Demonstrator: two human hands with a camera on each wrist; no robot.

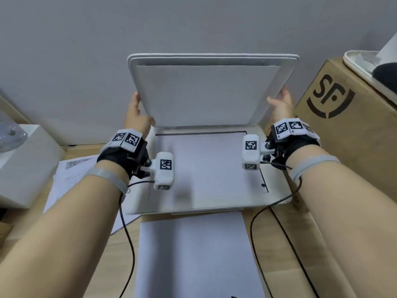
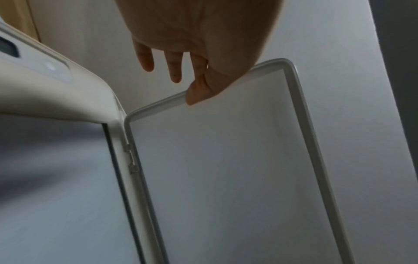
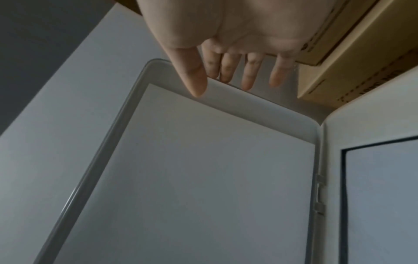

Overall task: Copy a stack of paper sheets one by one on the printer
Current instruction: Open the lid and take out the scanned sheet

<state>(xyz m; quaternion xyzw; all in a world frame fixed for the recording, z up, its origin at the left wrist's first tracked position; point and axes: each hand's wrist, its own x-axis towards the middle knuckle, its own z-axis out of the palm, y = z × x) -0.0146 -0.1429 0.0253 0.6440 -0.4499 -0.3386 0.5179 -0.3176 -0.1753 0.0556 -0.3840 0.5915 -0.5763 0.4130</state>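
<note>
White plastic frames the raised scanner lid [image 1: 212, 91] of the printer [image 1: 277, 198], which stands tilted up and back from its rear hinge, with a hand at each side edge. The left hand [image 1: 137, 114] has its thumb [image 2: 199, 92] lying across the lid's rim on the inner face, while the other fingers [image 2: 175, 69] hang fairly straight beyond the edge; whether they press the lid's back cannot be told, so this grip is a light pinch at most. The right hand [image 1: 281, 105] is spread, its grip wide and loose: the thumb [image 3: 194, 78] rests on the lid's inner border and the fingers [image 3: 251, 73] reach straight past the rim, curled round nothing. A pale sheet [image 1: 204, 166] lies on the scanner glass below the lid. A blank sheet [image 1: 193, 254] lies in front of the printer, and printed pages [image 1: 71, 181] lie on the desk [image 1: 285, 244] to the left. A cardboard box [image 1: 343, 117] stands just right of the printer.
</note>
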